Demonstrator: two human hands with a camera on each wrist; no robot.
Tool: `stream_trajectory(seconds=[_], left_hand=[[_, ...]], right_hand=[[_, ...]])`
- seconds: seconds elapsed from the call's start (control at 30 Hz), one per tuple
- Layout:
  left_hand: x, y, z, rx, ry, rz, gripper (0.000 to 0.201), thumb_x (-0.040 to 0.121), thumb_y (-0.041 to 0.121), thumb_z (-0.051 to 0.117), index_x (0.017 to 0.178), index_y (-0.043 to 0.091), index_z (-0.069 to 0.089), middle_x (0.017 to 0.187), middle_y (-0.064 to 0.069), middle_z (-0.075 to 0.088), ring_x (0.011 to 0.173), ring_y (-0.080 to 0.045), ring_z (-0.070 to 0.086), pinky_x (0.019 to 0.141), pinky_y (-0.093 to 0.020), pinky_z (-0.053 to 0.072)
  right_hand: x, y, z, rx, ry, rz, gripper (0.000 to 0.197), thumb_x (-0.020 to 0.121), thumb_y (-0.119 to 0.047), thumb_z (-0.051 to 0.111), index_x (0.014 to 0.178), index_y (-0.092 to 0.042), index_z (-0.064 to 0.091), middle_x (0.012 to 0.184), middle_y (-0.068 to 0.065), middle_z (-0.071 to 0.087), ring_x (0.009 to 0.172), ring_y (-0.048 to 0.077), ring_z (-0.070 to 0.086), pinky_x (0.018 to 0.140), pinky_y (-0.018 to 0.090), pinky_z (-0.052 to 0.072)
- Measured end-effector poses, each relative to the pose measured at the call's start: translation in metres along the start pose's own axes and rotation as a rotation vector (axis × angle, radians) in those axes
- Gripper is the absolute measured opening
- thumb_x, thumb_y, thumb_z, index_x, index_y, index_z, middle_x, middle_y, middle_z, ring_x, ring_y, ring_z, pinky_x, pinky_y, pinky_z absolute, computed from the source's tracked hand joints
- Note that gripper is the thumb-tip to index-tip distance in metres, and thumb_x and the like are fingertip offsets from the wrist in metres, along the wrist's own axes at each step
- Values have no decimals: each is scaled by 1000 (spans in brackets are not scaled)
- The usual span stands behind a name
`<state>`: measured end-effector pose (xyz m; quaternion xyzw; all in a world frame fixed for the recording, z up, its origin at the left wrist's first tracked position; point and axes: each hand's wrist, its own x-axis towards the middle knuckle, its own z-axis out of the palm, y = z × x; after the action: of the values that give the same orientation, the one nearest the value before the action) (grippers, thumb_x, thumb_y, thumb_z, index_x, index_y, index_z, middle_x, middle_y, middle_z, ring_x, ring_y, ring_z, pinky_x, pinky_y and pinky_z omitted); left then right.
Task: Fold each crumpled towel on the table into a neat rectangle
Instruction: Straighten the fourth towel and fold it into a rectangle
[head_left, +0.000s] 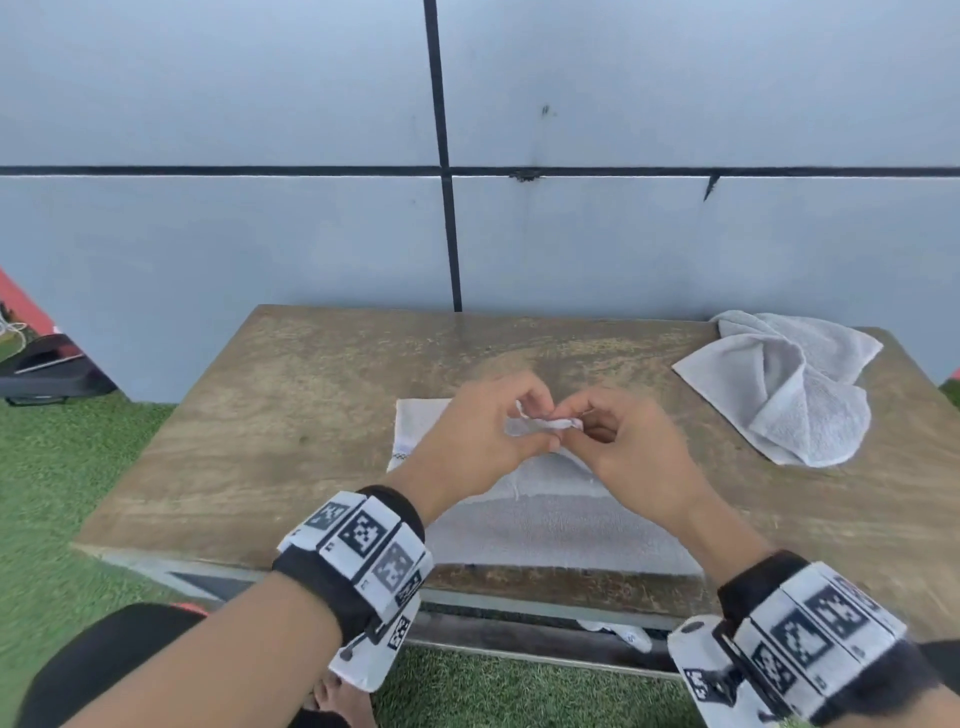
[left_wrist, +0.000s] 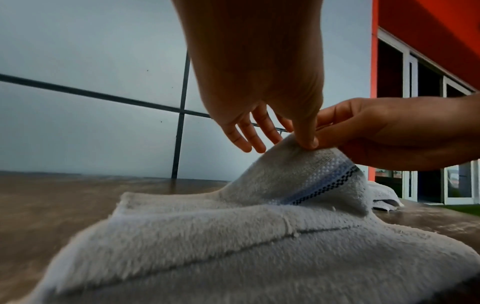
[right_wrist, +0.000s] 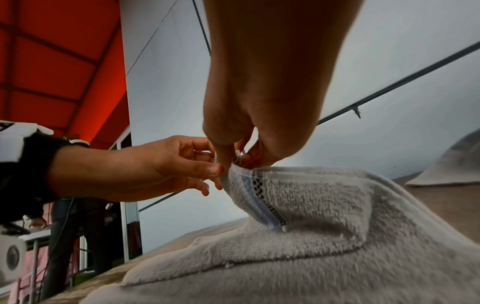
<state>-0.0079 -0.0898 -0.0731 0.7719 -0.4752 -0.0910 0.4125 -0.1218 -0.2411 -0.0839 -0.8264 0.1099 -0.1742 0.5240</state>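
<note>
A white towel (head_left: 545, 525) with a blue and black checked stripe lies spread on the brown table (head_left: 291, 415), running from the middle to the front edge. Both hands meet above its far part and lift one edge of it (left_wrist: 298, 164). My left hand (head_left: 483, 436) pinches that raised edge between thumb and forefinger, the other fingers spread. My right hand (head_left: 623, 441) pinches the same edge right beside it (right_wrist: 233, 162). A second white towel (head_left: 779, 384) lies crumpled at the table's back right corner.
A grey panelled wall (head_left: 311, 234) stands right behind the table. Green artificial grass (head_left: 62, 493) surrounds it. A dark bag (head_left: 47, 374) lies on the ground at far left. Bare tabletop stretches to the left of the towel.
</note>
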Motion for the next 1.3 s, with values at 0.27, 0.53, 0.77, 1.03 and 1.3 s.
stream_trajectory(seconds=[0.27,0.53,0.77,1.03,1.3], left_hand=[[-4,-17,24,-166,121,5,20,83,14,80,88,34,78,87,7,74,84,-14,62,76,-17,43],[-1,-29,34,-141,140,-7,13,96,15,65,93,22,76,89,14,70,90,-12,61,84,-23,46],[3,-31,27,-79,51,61,4,90,18,73,91,21,77,87,10,73,91,-15,61,88,-33,47],[2,-27,26,-150,118,26,6,83,18,81,89,18,79,81,12,72,85,-11,61,86,-35,50],[4,-26,26,-151,6,-6,3,87,19,78,88,16,76,81,5,72,80,-17,59,82,-35,49]], right_hand=[[-8,15,-2,245,28,113,14,90,-5,71,102,-13,71,90,-2,74,78,7,68,68,17,48],[4,23,-10,282,61,203,10,87,-16,77,95,-13,79,88,8,78,77,15,70,71,26,53],[10,26,-9,388,138,248,12,85,-16,78,97,-13,79,94,12,78,92,28,74,87,39,58],[14,23,-9,295,90,233,12,87,-16,77,97,-11,79,87,10,78,79,19,71,75,28,57],[14,24,-8,191,144,205,4,93,-17,71,92,-18,74,55,-10,59,47,5,40,51,17,37]])
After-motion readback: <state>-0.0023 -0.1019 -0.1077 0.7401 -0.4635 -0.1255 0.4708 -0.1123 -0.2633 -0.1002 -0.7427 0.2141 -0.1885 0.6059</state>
